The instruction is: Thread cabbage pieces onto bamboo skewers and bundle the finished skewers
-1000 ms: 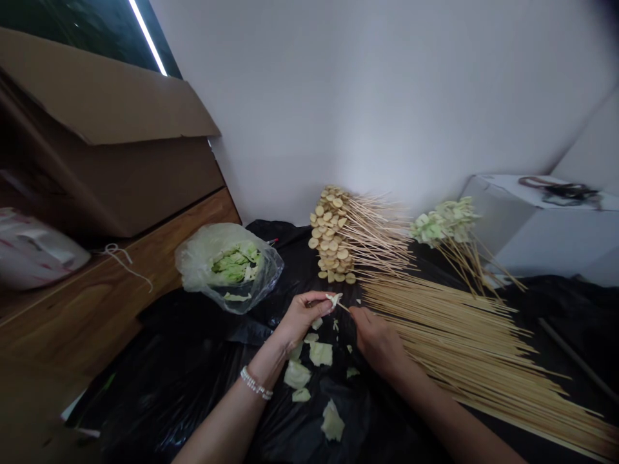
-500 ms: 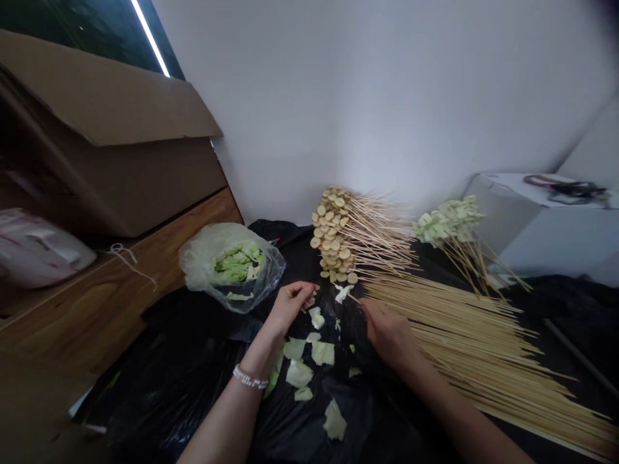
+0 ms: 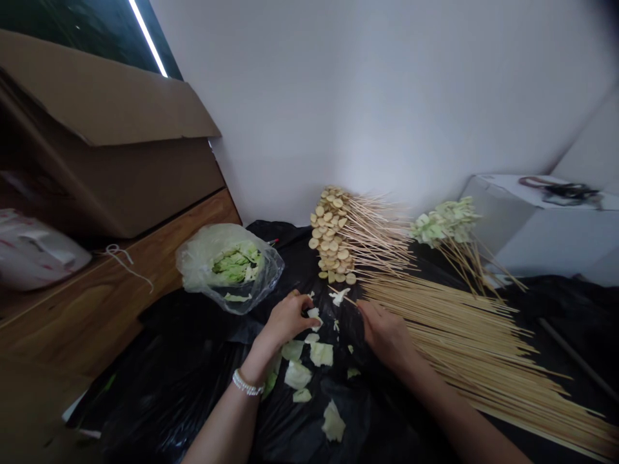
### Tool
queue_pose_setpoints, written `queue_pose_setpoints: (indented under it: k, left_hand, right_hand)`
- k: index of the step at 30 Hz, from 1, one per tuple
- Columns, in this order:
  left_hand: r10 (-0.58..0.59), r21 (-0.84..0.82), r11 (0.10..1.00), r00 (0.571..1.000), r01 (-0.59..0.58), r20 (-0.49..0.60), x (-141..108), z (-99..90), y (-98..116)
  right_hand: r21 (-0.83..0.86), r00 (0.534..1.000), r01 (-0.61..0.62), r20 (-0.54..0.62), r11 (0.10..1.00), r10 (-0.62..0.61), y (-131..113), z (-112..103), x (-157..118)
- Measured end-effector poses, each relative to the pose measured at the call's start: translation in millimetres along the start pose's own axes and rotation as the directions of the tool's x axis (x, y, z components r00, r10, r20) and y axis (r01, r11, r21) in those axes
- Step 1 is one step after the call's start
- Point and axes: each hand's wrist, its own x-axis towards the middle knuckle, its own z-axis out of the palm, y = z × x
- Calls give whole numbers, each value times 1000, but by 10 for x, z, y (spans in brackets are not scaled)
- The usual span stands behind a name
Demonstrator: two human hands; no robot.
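Observation:
My left hand (image 3: 291, 316), with a beaded bracelet above the wrist, has its thumb and fingers around a small white cabbage piece (image 3: 314, 318). A thin skewer (image 3: 349, 298) is gripped in my right hand (image 3: 384, 328), pointing left. A crumpled white cabbage piece (image 3: 339, 296) is threaded near its tip. Below my left hand, several pale green cabbage pieces (image 3: 322, 354) lie on black plastic (image 3: 387, 412). Skewered round slices (image 3: 331, 235) are stacked beyond my hands. Many bare skewers (image 3: 464, 335) lie side by side to the right.
An open clear bag (image 3: 193, 258) with cabbage leaves (image 3: 236, 263) sits at the left. Cabbage skewers (image 3: 447, 222) lie at the back right beside a white box (image 3: 507, 212) with a dark cord. A cardboard box (image 3: 135, 174) stands on a wooden surface at the left.
My left hand has moved down and closed around the small cabbage piece that lay beside it. The skewer's tip now shows past the cabbage on it. My right hand has barely shifted.

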Motion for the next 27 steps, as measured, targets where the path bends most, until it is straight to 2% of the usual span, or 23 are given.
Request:
queue_pose_setpoints:
  k: [5, 11, 16, 18, 20, 22, 23, 25, 27]
  left_hand:
    - [23, 19, 1000, 1000, -23, -4, -28, 13, 69]
    - [48, -115, 992, 999, -45, 21, -38, 40, 70]
    - [98, -136, 987, 993, -88, 68, -44, 2, 70]
    - [101, -176, 980, 995, -95, 24, -29, -17, 81]
    - [66, -283, 956, 995, -83, -71, -2, -21, 89]
    - [-12, -468, 882, 989, -58, -145, 33, -5, 93]
    - [-64, -580, 814, 986, -38, -155, 50, 8, 95]
    - [-158, -783, 622, 980, 5, -120, 73, 36, 105]
    - [-211, -909, 415, 976, 33, -61, 80, 55, 125]
  right_hand:
    - [-10, 1000, -3, 19, 1000, 3, -11, -5, 3]
    - [-22, 1000, 14, 11, 1000, -13, -4, 3, 2]
    - [-6, 1000, 23, 0, 1000, -23, 2, 7, -6]
    - [1, 1000, 20, -18, 1000, -20, -8, -7, -1]
    - [17, 999, 11, -35, 1000, -11, -27, -34, 11]
    - [35, 999, -1, -51, 999, 3, -55, -69, 25]
    - [40, 998, -5, -59, 999, 8, -69, -86, 31]
    - [44, 997, 0, -72, 999, 3, -97, -111, 38]
    - [43, 998, 15, -68, 999, -12, -117, -118, 35]
